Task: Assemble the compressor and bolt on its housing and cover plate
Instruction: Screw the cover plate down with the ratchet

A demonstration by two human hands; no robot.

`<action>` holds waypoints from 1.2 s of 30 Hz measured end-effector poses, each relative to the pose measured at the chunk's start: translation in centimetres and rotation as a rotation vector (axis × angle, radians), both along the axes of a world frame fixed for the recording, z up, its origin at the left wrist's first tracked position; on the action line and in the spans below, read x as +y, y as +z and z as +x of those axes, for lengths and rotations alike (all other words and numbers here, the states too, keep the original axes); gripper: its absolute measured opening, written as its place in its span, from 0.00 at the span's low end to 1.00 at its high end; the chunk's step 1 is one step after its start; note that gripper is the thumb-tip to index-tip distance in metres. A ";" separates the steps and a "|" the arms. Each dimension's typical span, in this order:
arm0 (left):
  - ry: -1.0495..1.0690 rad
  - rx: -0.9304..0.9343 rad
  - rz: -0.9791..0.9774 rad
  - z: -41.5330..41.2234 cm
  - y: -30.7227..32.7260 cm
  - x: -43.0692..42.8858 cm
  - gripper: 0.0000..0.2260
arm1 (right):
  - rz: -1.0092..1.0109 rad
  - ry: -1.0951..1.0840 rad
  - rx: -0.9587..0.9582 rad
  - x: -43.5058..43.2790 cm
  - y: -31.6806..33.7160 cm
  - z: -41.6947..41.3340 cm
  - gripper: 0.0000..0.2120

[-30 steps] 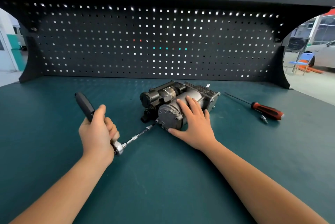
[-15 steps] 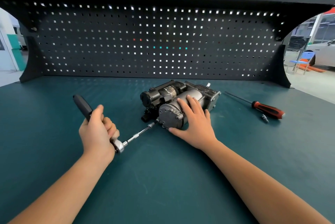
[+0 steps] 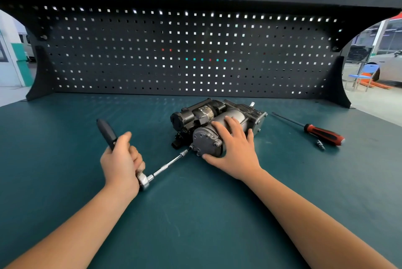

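Two bare hands share the work. The left hand (image 3: 121, 160) is wrapped round the ratchet wrench (image 3: 107, 131), its fingers (image 3: 136, 156) curled tight about the lower part of the black handle, just above the chrome ratchet head (image 3: 144, 180). The right hand (image 3: 236, 149) lies over the compressor (image 3: 219, 116), its fingers (image 3: 219, 128) spread across the grey barrel and the thumb against the rim of the round cover plate (image 3: 206, 141) at the near end, pressing rather than gripping.

The compressor lies on its side near the middle of the green desk (image 3: 195, 225), its long axis running from near-left to far-right. From the ratchet head a slim extension bar (image 3: 168, 164) runs up and to the right along much the same line. Its tip meets the lower-left edge of the cover plate, where a bolt presumably sits, though the bolt is too small to make out. The handle stands off roughly square to the bar, pointing to the far left.

The step looks like driving a cover-plate bolt. The next move hangs on that shared line: the left hand, the nearer to the tool, would swing the handle about the bar while keeping the bar straight on the bolt, and the right hand would steady the body against rolling.

A red-and-black screwdriver (image 3: 324, 132) lies well apart to the right, with a small metal bit (image 3: 320, 144) just beside it.
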State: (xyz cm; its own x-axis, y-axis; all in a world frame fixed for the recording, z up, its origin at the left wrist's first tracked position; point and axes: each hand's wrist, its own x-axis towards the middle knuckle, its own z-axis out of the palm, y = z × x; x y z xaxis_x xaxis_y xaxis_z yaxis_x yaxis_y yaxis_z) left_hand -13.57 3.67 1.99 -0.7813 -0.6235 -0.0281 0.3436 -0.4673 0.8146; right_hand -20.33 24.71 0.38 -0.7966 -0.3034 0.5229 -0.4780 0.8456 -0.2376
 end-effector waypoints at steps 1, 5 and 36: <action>0.007 0.025 -0.061 0.0 0.1 0.2 0.17 | -0.009 0.011 0.006 -0.2 0.0 -0.1 0.39; 0.008 0.044 -0.136 0.3 0.2 0.3 0.17 | -0.036 0.030 0.010 -0.7 0.2 -0.2 0.36; -0.153 0.068 -0.089 1.3 0.8 -1.2 0.19 | -0.342 -0.018 0.068 -0.7 1.2 -0.7 0.34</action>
